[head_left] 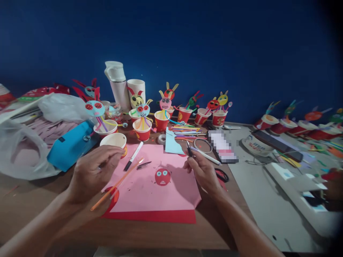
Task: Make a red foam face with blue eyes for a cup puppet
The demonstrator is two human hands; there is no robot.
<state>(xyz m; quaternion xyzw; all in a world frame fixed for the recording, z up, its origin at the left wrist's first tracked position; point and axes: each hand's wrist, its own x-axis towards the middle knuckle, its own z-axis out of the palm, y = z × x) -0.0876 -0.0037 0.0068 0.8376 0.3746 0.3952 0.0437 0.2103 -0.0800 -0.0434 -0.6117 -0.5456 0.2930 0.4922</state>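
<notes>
My left hand (95, 167) hovers at the left edge of the pink paper (134, 201), just in front of an open paper cup (113, 140). Its fingers are curled together, and whatever may be between them is hidden. In my right hand (202, 171), over the paper's right side, a dark pen (189, 149) is pinched between thumb and fingers, one end pointing up. Between the hands a red paper face (162, 177) with pale blue eyes lies on the pink sheet. Nearby lie a white marker (133, 156), a small dark pen (144, 165) and an orange stick (115, 186).
Several red cups with paper bunny figures (143, 129) stand behind the paper. Coloured sticks (189, 131), a phone (222, 145) and black scissors (222, 175) lie to the right. Plastic bags (16, 153) and a blue pouch (72, 144) fill the left. A person's hand (333, 189) shows far right.
</notes>
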